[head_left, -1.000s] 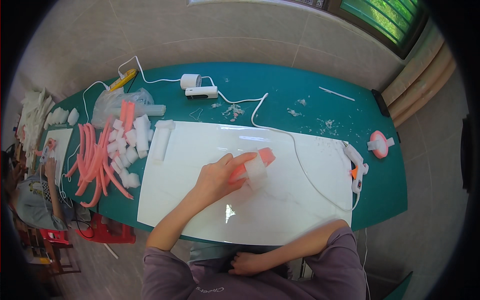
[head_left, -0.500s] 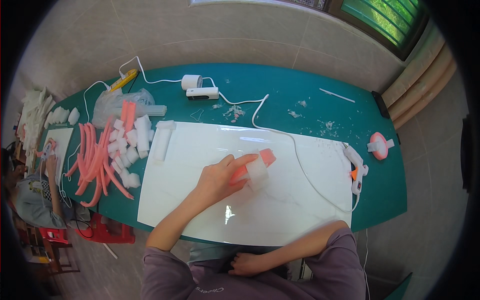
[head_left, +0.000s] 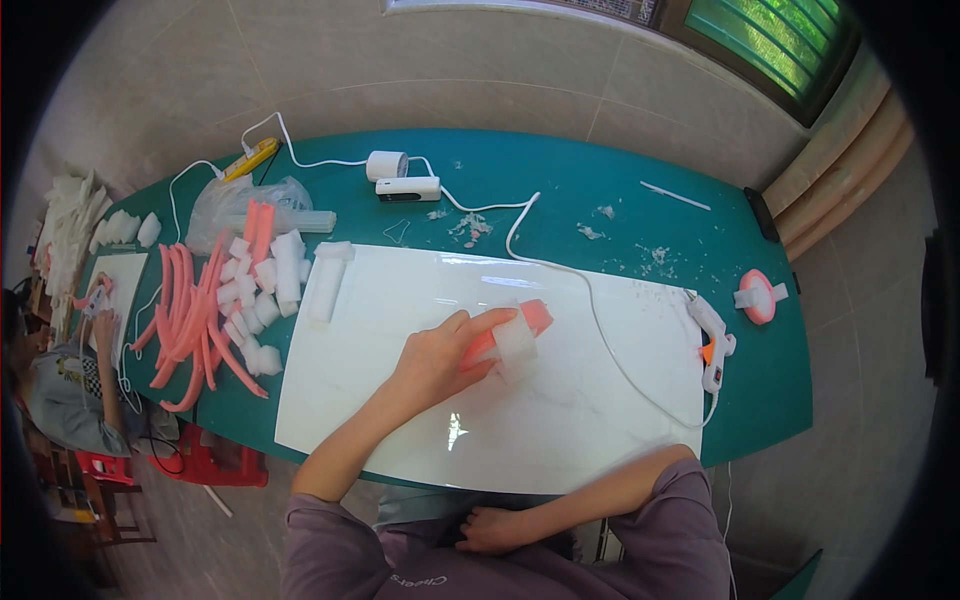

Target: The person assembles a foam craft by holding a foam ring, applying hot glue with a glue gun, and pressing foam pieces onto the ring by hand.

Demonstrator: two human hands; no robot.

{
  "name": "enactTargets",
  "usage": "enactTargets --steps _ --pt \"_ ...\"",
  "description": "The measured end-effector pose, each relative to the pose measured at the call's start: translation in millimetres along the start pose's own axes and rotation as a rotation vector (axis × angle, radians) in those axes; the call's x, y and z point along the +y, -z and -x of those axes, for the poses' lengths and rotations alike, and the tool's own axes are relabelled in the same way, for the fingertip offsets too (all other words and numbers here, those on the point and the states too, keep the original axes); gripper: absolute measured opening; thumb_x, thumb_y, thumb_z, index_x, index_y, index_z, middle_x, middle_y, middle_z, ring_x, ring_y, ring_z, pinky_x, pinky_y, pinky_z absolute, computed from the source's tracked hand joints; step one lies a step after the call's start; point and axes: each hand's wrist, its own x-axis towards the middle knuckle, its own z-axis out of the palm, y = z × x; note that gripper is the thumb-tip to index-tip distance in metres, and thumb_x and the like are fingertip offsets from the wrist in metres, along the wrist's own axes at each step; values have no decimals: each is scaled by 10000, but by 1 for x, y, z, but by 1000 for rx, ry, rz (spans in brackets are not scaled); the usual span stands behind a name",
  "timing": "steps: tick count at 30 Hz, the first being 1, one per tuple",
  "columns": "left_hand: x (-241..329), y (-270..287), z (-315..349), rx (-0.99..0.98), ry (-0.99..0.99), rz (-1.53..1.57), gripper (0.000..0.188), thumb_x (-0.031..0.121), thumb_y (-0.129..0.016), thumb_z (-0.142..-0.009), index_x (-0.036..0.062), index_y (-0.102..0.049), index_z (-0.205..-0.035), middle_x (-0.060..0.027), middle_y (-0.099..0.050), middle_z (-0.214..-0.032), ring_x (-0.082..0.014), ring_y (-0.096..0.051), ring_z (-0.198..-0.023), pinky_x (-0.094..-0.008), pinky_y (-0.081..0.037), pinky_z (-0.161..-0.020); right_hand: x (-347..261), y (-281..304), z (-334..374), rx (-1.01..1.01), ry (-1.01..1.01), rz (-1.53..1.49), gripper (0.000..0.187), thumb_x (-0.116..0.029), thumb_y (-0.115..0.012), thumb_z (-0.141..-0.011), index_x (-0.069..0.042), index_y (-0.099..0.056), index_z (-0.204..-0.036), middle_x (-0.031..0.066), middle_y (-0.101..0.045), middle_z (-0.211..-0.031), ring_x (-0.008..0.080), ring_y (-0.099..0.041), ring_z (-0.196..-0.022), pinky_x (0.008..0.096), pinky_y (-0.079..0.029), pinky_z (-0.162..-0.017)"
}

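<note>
My left hand (head_left: pixel 435 352) pinches a foam piece over the white board (head_left: pixel 400 440), thumb on the near side and fingers on the far side. The piece is a pink foam strip (head_left: pixel 537 317) with a white foam band (head_left: pixel 516 347) around it. The strip's pink end sticks out beyond the band. Down in my lap, below the board's front edge, my right hand (head_left: pixel 490 528) rests with its fingers curled in and nothing visible in them. A white hot glue gun (head_left: pixel 711 345) with an orange trigger lies at the board's right edge.
Left of the board lie pink foam strips (head_left: pixel 180 310), white foam pieces (head_left: pixel 264 308) and a plastic bag (head_left: pixel 212 208). A pink and white foam ring (head_left: pixel 760 297) sits far right. A white cord (head_left: pixel 590 300) crosses the board. At far left another person's hand (head_left: pixel 104 325) works.
My hands and the foam piece keep their places. The whole view has shifted very slightly.
</note>
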Motion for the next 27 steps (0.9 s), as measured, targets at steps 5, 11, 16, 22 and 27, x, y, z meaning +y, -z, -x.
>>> enactTargets --steps 5,11,16,22,27 --pt "-2 -2 0 83 -70 35 622 140 -670 -639 278 -404 -1184 -66 -495 -762 -259 -554 -635 -318 -463 -526 -1 3 0 -9 5 -2 221 -192 -410 -795 -84 -505 -962 121 -549 -813 253 -561 -789 364 -419 -724" --pt "0 -1 0 -3 13 -2 627 104 -700 -597 195 -408 -1144 -89 -558 -957 -289 -569 -765 -318 -474 -648 1 1 0 -14 6 -2 224 -194 -408 -796 -83 -499 -967 127 -549 -829 257 -562 -794 364 -419 -724" --pt "0 -1 0 4 11 5 631 98 -702 -592 190 -408 -1142 -86 -558 -970 -289 -568 -772 -318 -474 -654 1 -1 -1 -13 3 -2 219 -197 -409 -795 -83 -504 -956 126 -550 -822 256 -563 -785 368 -420 -728" --pt "1 0 -1 -5 29 23 618 91 -698 -590 185 -414 -1131 -82 -555 -1005 -288 -569 -795 -316 -476 -671 1 -2 -1 8 -1 13 211 -195 -412 -793 -86 -509 -946 118 -550 -800 253 -566 -770 370 -424 -717" --pt "1 0 0 -8 40 21 630 91 -695 -594 188 -401 -1143 -85 -553 -1014 -287 -569 -814 -315 -475 -687 0 1 0 5 7 12 218 -194 -411 -792 -88 -506 -957 118 -549 -799 253 -566 -771 369 -423 -720"
